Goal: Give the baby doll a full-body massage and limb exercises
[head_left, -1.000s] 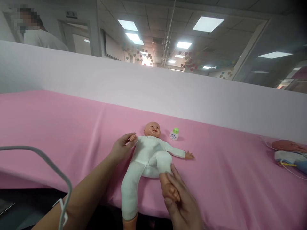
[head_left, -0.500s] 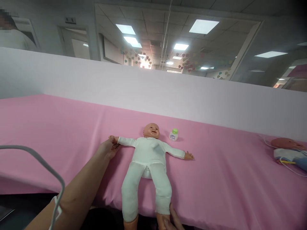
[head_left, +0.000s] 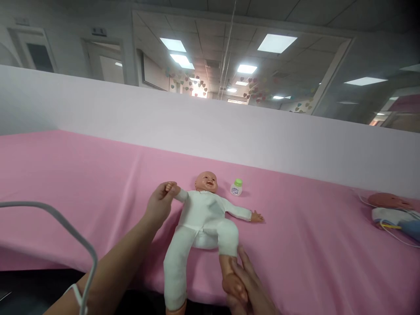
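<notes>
The doll is lying face up by the near edge of the table. The left hand is pinching its arm, fingers closed; the right hand is cupping its foot, fingers loosely curled. Limb-bending seems underway, the next move calling for gentle support.

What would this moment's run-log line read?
doll: on its back, one knee bent | left hand: holding doll's hand | right hand: holding doll's foot | green-capped bottle: beside doll's head
</notes>
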`<state>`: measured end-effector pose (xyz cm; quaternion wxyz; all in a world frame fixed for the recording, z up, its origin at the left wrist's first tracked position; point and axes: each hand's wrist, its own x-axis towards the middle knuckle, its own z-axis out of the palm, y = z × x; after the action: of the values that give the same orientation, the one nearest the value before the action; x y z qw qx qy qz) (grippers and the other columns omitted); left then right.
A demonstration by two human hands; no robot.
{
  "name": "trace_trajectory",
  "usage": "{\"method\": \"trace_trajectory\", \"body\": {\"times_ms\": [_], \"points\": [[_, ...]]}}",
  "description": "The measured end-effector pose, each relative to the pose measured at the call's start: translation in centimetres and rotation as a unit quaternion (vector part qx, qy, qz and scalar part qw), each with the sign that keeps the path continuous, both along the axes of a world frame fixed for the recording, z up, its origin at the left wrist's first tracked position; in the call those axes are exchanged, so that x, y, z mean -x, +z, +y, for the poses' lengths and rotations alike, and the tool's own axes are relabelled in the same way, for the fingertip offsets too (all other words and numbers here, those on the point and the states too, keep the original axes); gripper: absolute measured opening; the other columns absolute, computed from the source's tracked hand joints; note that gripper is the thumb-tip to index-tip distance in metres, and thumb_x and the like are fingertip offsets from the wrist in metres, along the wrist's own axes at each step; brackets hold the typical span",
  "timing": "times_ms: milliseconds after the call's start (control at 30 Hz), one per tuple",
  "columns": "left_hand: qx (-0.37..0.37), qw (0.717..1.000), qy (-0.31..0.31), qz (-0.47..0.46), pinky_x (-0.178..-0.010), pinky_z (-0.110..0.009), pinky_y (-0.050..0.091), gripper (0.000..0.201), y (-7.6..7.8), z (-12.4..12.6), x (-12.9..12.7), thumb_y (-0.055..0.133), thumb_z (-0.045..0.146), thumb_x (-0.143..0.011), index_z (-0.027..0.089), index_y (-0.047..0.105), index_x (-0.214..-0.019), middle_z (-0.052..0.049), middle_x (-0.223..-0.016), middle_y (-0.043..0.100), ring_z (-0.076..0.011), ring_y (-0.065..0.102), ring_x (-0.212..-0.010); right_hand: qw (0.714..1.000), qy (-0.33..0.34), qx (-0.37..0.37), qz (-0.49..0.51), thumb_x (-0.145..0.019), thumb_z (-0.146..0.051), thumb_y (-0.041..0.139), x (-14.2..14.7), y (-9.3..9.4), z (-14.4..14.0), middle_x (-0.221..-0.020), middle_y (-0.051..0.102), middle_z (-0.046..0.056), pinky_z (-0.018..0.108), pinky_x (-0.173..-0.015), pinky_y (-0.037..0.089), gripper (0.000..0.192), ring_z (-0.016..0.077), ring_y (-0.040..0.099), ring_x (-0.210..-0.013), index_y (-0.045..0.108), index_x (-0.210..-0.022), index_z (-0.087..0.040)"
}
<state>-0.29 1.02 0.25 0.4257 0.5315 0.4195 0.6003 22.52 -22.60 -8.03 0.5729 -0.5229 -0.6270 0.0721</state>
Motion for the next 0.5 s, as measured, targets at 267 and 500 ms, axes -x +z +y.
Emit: {"method": "trace_trajectory", "body": {"times_ms": [267,500], "points": [[-0.197,0.890,-0.136,0.389,-0.095,-0.039,0.051,0.031,1.0,-3.7,-2.6,0.054,0.039,-0.100,0.029,0.073,-0.121,-0.007,-0.124,0.075,-0.0274,0.068,-0.112,0.999,0.020,0.037,0.008,-0.100,-0.037,0.064,1.0,4.8,5.4,-0.159,0.051,0.012,0.052,-0.110,0.054,0.047,0.0340,0.052,-0.144,0.061,-0.145,-0.027],[-0.182,0.892,-0.138,0.391,-0.090,-0.036,0.052,0.030,1.0,-3.3,-2.2,0.054,0.040,-0.099,0.030,0.074,-0.119,-0.005,-0.115,0.078,-0.0259,0.071,-0.105,0.998,0.028,0.040,0.034,-0.101,-0.038,0.062,1.2,5.0,6.4,-0.159,0.051,0.012,0.052,-0.112,0.052,0.045,0.0328,0.050,-0.145,0.061,-0.145,-0.028]]}}
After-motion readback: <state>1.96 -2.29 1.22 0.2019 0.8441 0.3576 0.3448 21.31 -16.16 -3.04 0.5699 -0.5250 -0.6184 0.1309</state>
